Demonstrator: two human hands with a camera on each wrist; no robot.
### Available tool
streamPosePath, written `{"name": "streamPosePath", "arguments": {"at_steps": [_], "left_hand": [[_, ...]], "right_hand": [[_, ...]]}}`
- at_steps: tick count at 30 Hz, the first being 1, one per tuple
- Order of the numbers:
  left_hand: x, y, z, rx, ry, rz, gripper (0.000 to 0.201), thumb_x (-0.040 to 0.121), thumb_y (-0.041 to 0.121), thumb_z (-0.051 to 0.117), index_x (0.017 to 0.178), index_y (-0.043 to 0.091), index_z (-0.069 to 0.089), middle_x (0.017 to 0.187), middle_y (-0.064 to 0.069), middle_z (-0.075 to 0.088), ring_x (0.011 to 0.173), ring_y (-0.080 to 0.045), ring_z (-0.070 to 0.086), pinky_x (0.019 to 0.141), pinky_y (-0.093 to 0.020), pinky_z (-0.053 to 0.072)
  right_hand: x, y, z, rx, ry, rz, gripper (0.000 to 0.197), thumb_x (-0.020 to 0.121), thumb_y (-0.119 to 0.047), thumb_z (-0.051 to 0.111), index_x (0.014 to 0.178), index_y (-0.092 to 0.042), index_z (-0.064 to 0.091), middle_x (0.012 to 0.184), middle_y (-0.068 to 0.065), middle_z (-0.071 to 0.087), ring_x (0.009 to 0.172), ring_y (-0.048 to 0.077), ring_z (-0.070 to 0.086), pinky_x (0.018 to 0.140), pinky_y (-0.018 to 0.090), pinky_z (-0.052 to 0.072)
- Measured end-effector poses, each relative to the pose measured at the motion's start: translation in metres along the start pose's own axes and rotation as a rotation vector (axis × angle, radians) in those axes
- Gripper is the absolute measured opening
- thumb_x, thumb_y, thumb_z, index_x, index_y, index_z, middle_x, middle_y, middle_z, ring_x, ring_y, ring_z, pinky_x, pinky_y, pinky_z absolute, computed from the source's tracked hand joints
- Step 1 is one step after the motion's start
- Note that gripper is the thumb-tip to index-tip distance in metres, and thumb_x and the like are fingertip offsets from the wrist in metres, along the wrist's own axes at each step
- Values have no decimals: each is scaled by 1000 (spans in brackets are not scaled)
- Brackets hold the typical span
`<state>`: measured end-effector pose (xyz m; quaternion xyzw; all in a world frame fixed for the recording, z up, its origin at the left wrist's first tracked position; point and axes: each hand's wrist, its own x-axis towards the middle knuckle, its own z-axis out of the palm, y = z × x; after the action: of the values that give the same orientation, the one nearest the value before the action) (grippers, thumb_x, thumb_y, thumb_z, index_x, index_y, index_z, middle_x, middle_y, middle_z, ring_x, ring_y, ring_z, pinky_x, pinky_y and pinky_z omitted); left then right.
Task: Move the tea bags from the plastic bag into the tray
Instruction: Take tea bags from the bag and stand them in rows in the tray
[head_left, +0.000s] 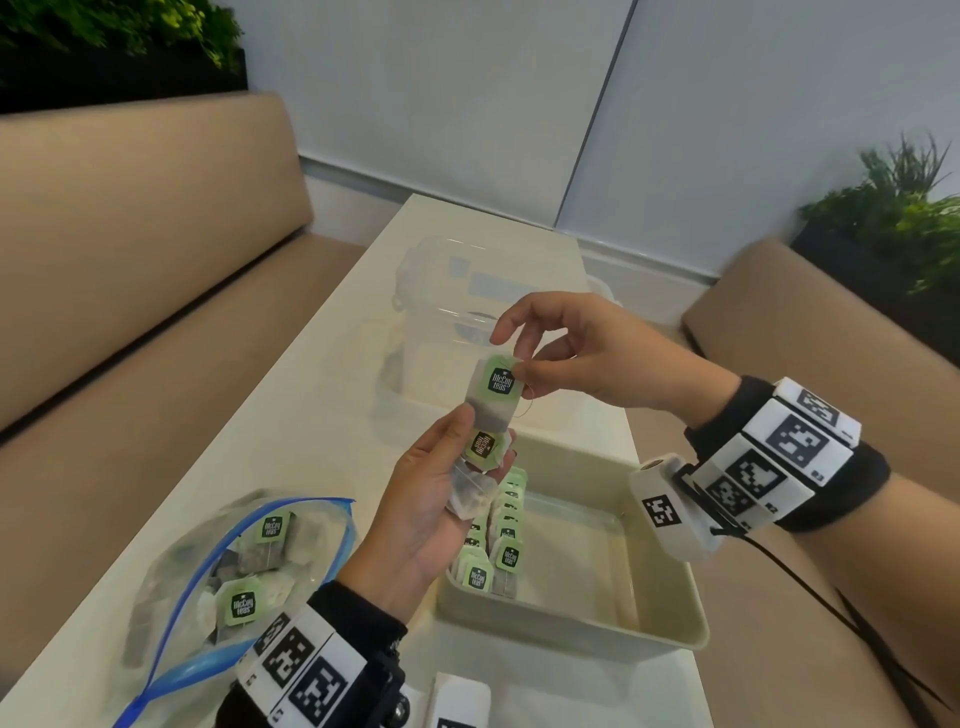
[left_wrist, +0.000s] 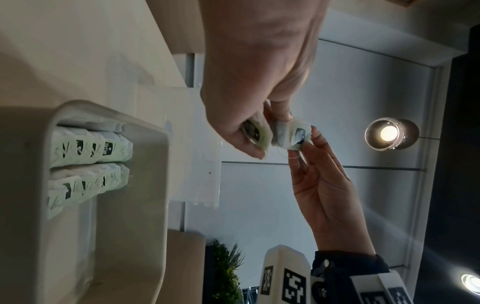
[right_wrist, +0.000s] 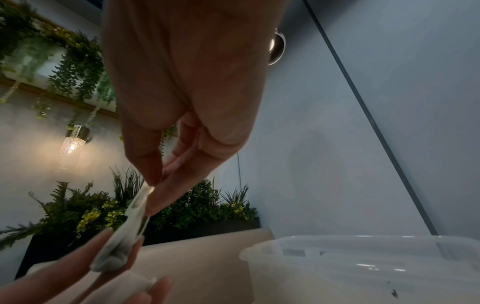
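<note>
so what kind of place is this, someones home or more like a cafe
Probably a cafe or lounge rather than a home: padded beige bench seating runs along both sides of a narrow white table, with dark planter boxes of greenery behind the benches and glass pendant lamps overhead.

**Tea bags, containers and hands: the tally**

Two hands are in view. The right hand (head_left: 582, 358) pinches one tea bag (head_left: 493, 392) between thumb and forefinger. The left hand (head_left: 441, 499), palm up just below it, holds at least two more tea bags (head_left: 480, 467) against its fingers; the exact number there cannot be told.

Below the fingers, one beige tray (head_left: 670, 623) holds two rows of tea bags (head_left: 498, 540), roughly a dozen green tags showing, too overlapped for a firm count. One plastic bag (head_left: 176, 577) left of the left wrist shows two green tags, with further bags behind. One clear container (head_left: 441, 291) stands beyond the fingertips.
</note>
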<state>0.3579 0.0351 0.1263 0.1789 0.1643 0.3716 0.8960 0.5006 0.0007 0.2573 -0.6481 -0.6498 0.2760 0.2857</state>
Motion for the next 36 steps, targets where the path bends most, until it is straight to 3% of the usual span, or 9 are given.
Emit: {"name": "streamPosePath", "arguments": {"at_steps": [6,10,13,15,20,23,25,28,36], "left_hand": [[1,0,-2,42,30,-17,29,71,16,63,98,7,67,92,-14,70,73,-20,70,60,-27,58],[2,7,-10,39,79,-27,49,66,28,73,111,12,62,99,-9,67,87,-22,66,67,-34,60],[6,18,-24,-6,118,-8,79,34,33,95,106,17,65,91,-2,72,89,-20,71,74,-42,59],[7,25,-32,-11,120,2,71,35,36,95,99,19,67,92,-2,70,90,-20,70,72,-40,59],[0,33,-38,-28,141,3,90,16,31,95,101,18,70,103,-7,69,92,-26,69,74,-43,59],[-4,33,-37,-10,183,-10,79,35,28,89,110,17,68,111,-8,66,98,-27,66,79,-43,56],[-7,34,-38,-20,206,-10,59,62,25,70,120,15,63,118,-9,61,105,-29,61,85,-45,52],[-8,34,-41,-18,207,-7,43,82,20,52,123,13,61,123,-10,60,109,-29,60,86,-46,53],[-9,37,-44,-24,218,-1,49,68,23,57,115,14,64,130,-11,59,106,-28,61,91,-46,50]], "right_hand": [[4,9,4,-156,12,-18,17,86,-10,65,102,-14,70,91,2,73,78,24,71,74,39,58],[1,12,0,-207,-9,-9,10,85,-12,67,94,-15,70,85,6,72,76,21,68,66,31,59],[-4,24,-2,-362,-180,56,5,83,-17,69,87,-20,69,78,-5,70,69,7,64,64,17,53],[-6,40,6,-460,-321,131,7,82,-20,71,84,-25,68,75,-13,67,67,0,61,67,12,46],[-10,94,49,-605,-600,343,15,81,-22,70,96,-18,69,93,-1,72,81,12,64,84,26,49],[-5,122,74,-649,-778,418,22,79,-22,72,101,-17,69,92,2,71,73,10,58,69,24,49],[1,134,85,-611,-837,460,24,78,-20,73,101,-17,69,83,0,68,67,5,56,59,19,46],[10,141,94,-573,-885,500,27,77,-18,73,103,-15,68,75,-4,66,64,1,56,56,17,44],[22,149,105,-631,-805,512,18,77,-18,71,94,-11,72,63,-7,60,60,2,55,63,22,45]]}}
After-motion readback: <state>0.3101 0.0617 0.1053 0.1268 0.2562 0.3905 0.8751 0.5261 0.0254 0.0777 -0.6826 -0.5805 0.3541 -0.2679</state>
